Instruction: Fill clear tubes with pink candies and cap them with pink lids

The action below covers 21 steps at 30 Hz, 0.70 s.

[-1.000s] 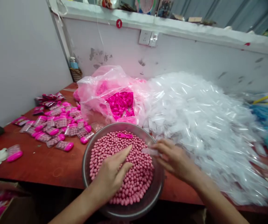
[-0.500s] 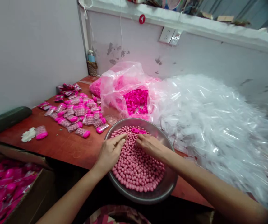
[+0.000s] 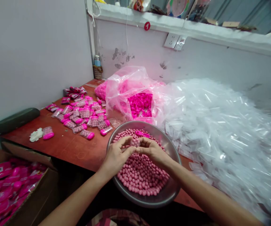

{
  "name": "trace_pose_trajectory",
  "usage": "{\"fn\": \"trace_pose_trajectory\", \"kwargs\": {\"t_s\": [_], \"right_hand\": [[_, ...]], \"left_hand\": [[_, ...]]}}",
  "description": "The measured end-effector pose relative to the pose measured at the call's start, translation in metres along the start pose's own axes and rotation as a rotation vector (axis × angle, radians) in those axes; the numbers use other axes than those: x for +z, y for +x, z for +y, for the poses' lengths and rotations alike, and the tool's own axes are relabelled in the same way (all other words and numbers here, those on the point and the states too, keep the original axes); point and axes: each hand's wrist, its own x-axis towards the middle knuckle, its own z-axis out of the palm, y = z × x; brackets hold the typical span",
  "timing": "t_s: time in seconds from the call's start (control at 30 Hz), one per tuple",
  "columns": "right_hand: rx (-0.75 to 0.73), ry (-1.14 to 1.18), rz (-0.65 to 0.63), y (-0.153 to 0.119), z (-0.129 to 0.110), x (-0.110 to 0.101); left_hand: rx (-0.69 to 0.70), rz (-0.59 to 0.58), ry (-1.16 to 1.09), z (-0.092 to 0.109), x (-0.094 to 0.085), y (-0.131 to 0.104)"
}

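Observation:
Over a metal bowl (image 3: 176, 153) of round pink beads (image 3: 141, 175), my left hand (image 3: 115, 155) and my right hand (image 3: 153, 152) meet fingertip to fingertip. Pinched between them is a small clear container (image 3: 135, 142) with pink beads showing in it; the fingers cover part of it. Just beyond my fingers, a bright pink cap (image 3: 142, 134) lies on the beads near the bowl's far side.
Filled pink-capped containers (image 3: 85, 113) are heaped at the left. Behind the bowl stands a plastic bag (image 3: 126, 75) of pink caps. A big pile of clear empty containers (image 3: 220, 131) covers the right. A cardboard box (image 3: 31, 201) of pink packs sits lower left.
My hands, apart and down at the beads before, have come together above them. The clear container now shows between my fingers. The whole view has shifted slightly.

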Motion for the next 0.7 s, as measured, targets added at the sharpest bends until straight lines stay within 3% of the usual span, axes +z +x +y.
{"fn": "trace_pose_trajectory", "kwargs": {"t_s": [0.1, 0.2, 0.33, 0.47, 0.57, 0.7], "right_hand": [[-0.008, 0.08, 0.022, -0.008, -0.001, 0.004], [-0.05, 0.015, 0.006, -0.014, -0.003, 0.002], [-0.217, -0.35, -0.048, -0.018, -0.012, -0.014], [-0.342, -0.713, -0.204, -0.02, -0.026, -0.024], [-0.337, -0.764, -0.276, -0.021, -0.029, -0.024], [-0.179, -0.618, -0.217, -0.026, -0.023, -0.026]], "left_hand": [[0.0, -0.062, -0.032, 0.002, 0.006, 0.003], [-0.045, -0.092, -0.103, 0.002, 0.007, 0.006], [-0.022, -0.159, 0.014, 0.002, 0.002, 0.008], [-0.012, -0.311, 0.029, 0.005, 0.0, 0.006], [0.0, -0.342, 0.047, 0.007, 0.0, 0.004], [-0.012, -0.276, 0.093, 0.004, 0.0, 0.004]]}}
